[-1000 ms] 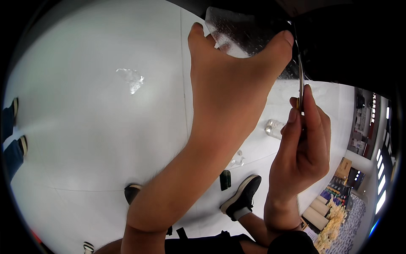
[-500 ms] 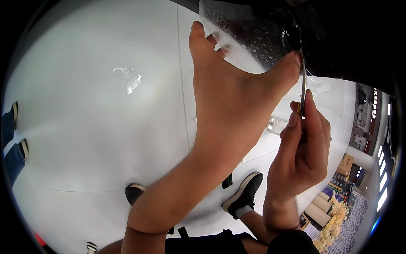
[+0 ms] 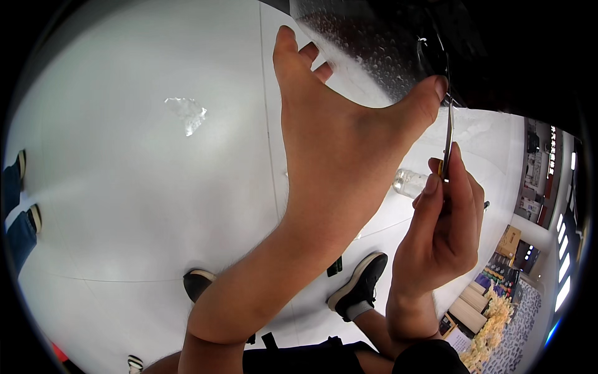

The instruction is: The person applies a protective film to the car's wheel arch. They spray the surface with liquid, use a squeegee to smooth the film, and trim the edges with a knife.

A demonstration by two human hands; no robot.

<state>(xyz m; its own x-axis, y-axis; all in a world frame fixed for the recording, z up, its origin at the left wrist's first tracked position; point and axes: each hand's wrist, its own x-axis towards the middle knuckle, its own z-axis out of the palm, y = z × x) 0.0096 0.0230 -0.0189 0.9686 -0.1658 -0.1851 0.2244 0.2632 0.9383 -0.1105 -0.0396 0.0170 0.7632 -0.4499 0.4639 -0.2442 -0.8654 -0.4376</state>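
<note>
Thin metal tool (image 3: 447, 140) upright in right-hand grip (image 3: 443, 218)

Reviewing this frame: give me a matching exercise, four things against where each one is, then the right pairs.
Things:
1. left hand
2. right hand
3. clear bottle
4. crumpled clear wrap

Places:
A. lying on the white floor, behind the thin tool
B. raised, thumb against a dark wet surface
C. alone on the floor, far left
D. pinching a thin metal tool

Pairs: 1-B, 2-D, 3-A, 4-C
</note>
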